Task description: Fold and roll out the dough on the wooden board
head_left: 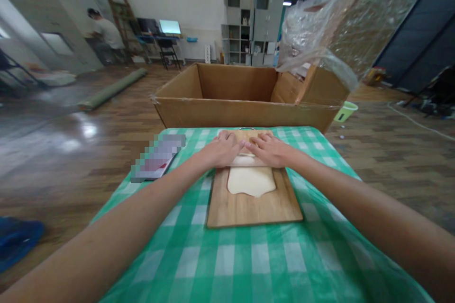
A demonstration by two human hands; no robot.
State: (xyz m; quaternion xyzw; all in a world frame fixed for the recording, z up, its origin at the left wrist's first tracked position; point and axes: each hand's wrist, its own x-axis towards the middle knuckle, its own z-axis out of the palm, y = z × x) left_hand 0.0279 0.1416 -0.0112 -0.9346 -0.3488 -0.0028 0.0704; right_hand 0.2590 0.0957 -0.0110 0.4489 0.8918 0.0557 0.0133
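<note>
A flat sheet of pale dough (pixel 250 182) with an uneven near edge lies on a wooden cutting board (pixel 254 212). Across the dough's far part runs a light rolling pin (pixel 247 161). My left hand (pixel 226 148) bears on the pin's left end, and my right hand (pixel 268 149) on its right end. Both palms rest over the pin with the fingers reaching forward, the two thumbs close together at the middle. The hands hide the pin's ends and some of the dough behind it.
A green checked cloth (pixel 206 270) covers the table. A flat, blurred-out item (pixel 159 158) lies at its left edge. Beyond the table stands a large open cardboard box (pixel 227 112), with a plastic-wrapped package (pixel 355 28) at right. A person (pixel 108 33) is far left.
</note>
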